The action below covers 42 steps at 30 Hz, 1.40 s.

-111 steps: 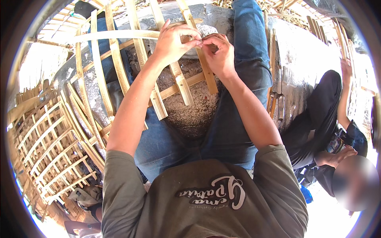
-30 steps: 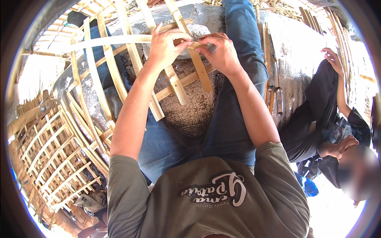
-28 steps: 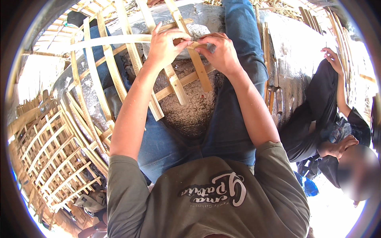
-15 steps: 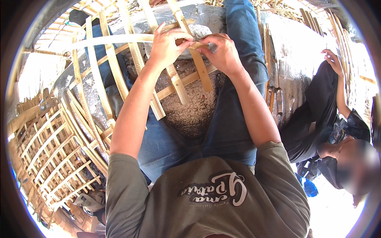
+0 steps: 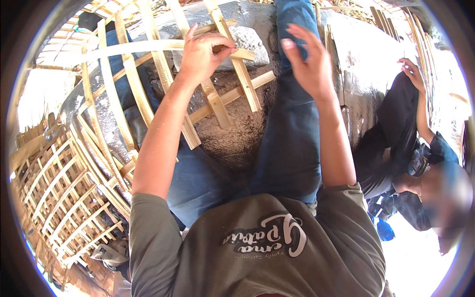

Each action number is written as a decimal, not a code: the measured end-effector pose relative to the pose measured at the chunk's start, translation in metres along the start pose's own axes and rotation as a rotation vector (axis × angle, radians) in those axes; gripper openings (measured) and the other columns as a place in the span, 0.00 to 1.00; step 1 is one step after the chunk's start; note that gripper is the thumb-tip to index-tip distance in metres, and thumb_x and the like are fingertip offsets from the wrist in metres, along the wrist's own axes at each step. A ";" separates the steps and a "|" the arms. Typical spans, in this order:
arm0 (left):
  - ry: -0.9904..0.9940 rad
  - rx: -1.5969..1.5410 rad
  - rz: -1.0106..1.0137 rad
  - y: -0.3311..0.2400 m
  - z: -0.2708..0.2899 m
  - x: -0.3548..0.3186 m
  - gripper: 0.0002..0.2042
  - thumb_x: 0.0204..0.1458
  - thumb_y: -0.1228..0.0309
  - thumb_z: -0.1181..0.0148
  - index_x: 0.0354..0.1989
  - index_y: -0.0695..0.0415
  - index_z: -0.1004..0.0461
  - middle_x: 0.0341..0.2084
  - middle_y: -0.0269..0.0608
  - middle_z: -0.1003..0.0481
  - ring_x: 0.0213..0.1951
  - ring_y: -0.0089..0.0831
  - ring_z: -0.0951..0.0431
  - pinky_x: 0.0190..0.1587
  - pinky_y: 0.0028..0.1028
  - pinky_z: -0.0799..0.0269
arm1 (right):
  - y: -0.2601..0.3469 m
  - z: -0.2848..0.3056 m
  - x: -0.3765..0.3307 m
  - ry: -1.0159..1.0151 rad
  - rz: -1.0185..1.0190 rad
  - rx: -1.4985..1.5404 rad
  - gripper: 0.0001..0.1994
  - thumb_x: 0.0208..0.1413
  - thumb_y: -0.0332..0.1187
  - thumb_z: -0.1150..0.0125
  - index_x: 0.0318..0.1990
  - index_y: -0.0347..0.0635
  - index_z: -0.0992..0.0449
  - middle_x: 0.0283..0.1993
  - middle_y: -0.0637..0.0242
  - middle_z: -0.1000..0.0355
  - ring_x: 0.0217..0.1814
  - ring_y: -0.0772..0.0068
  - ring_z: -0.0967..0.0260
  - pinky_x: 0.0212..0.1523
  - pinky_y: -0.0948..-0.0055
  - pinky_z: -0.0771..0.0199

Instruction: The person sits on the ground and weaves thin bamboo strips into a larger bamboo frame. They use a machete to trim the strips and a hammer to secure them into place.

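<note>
My left hand [image 5: 202, 58] is closed in a pinch on a pale bamboo strip [image 5: 136, 46] that runs crosswise over a lattice of bamboo slats [image 5: 135, 74]. The strip's short end pokes out to the right of my fingers, over the rightmost slat [image 5: 243, 79]. A lower crosspiece [image 5: 260, 83] passes through the slats nearer to me. Off to the right, my right hand [image 5: 312, 67] is raised above my jeans, its fingers apart and nothing in it. The lattice spreads between my legs and past my left knee.
Stacked finished bamboo lattices [image 5: 64, 198] lie at the left. A pale stone block [image 5: 250, 44] sits behind the slats. At the right, another person in dark clothes sits with one hand [image 5: 412, 73] resting on a knee. Upright bamboo strips [image 5: 420, 39] stand behind that person.
My right hand has let go of the strip's end and moved right, its fingers opening. My left hand keeps its pinch. The lattice has shifted slightly left in view.
</note>
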<state>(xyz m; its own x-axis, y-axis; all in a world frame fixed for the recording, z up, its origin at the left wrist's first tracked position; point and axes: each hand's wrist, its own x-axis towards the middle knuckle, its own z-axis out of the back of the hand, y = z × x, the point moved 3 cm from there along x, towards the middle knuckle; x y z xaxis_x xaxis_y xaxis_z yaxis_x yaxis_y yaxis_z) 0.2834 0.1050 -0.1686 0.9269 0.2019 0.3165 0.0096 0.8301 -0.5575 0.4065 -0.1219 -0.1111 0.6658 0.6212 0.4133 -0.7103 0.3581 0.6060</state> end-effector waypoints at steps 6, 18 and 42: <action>0.020 0.031 -0.012 0.009 0.001 -0.003 0.07 0.58 0.57 0.34 0.38 0.43 0.15 0.39 0.25 0.16 0.46 0.27 0.17 0.75 0.53 0.57 | -0.066 0.096 -0.080 -0.233 -0.374 -0.172 0.20 0.67 0.44 0.40 0.56 0.36 0.24 0.50 0.52 0.20 0.53 0.56 0.21 0.54 0.62 0.25; 0.042 -0.017 -0.009 0.004 -0.001 0.003 0.06 0.57 0.61 0.33 0.38 0.46 0.15 0.38 0.24 0.16 0.45 0.25 0.18 0.75 0.47 0.57 | -0.065 0.137 -0.232 0.090 -0.770 -0.670 0.11 0.61 0.40 0.37 0.39 0.41 0.22 0.36 0.52 0.20 0.41 0.47 0.21 0.41 0.56 0.23; 0.039 0.008 0.007 0.004 -0.001 0.001 0.06 0.56 0.61 0.32 0.38 0.45 0.15 0.39 0.23 0.16 0.47 0.25 0.18 0.75 0.46 0.56 | -0.063 0.137 -0.283 0.239 -0.933 -0.605 0.15 0.63 0.38 0.40 0.49 0.35 0.29 0.39 0.38 0.23 0.45 0.31 0.25 0.45 0.45 0.26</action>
<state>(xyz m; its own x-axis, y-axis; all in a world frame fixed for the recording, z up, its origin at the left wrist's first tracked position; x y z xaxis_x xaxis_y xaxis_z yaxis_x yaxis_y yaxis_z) 0.2852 0.1084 -0.1715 0.9407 0.1876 0.2828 0.0001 0.8331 -0.5531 0.2938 -0.4159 -0.1734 0.9779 0.0296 -0.2070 0.0029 0.9879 0.1552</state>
